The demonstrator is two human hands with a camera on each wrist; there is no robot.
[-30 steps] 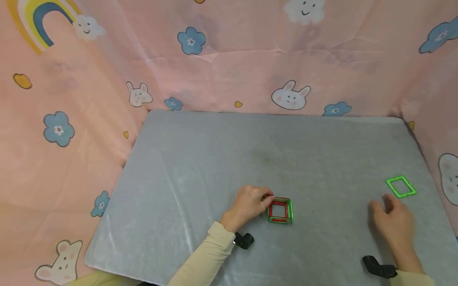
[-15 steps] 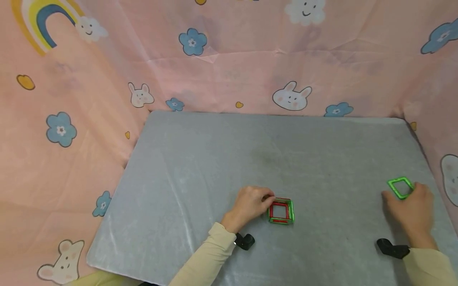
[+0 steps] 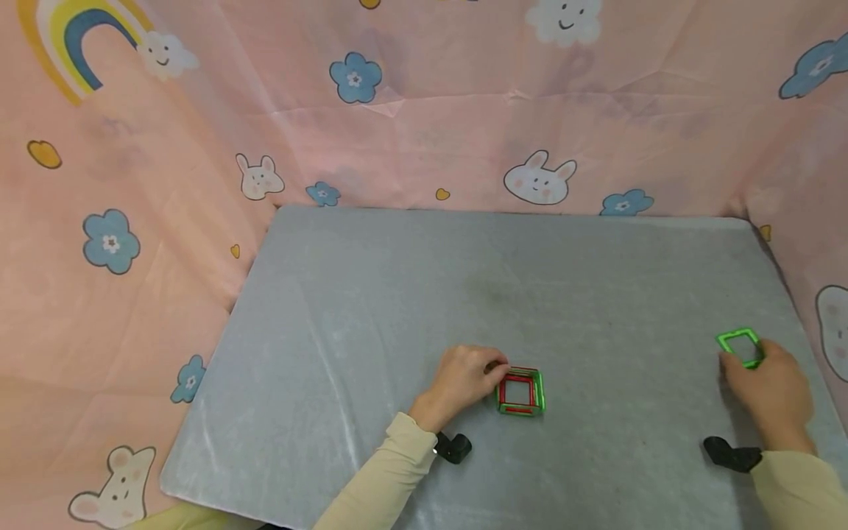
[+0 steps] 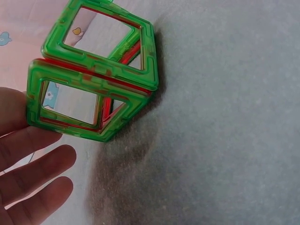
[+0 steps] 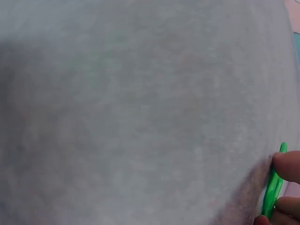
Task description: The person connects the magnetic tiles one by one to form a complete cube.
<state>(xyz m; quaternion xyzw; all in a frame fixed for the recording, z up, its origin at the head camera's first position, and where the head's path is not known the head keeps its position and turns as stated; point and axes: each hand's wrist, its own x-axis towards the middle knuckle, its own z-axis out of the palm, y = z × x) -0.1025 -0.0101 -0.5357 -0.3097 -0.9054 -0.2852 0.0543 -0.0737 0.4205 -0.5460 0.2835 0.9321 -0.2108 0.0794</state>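
Note:
My left hand (image 3: 460,379) pinches the upper left corner of a small open cube of red and green magnetic tiles (image 3: 520,411), just right of the table's middle. In the left wrist view, green-framed sides of the cube (image 4: 93,77) face the camera, with red edges along the seams. Thumb and forefinger are at its corner while the other fingers extend below. Far to the right, my right hand (image 3: 774,390) holds a single green square magnetic tile (image 3: 735,333) by its near edge, between thumb and fingers. From the right wrist the tile (image 5: 272,190) appears edge-on.
A grey cloth-covered table (image 3: 371,294) lies under both hands. Pink printed curtain (image 3: 424,132) hangs along its back and sides. Black wrist cameras (image 3: 453,447) sit by the cuffs of the cream sleeves (image 3: 377,478).
My right hand has moved right and forward to the green tile and closed its thumb and fingers on the near edge. The left hand and the cube have stayed in place.

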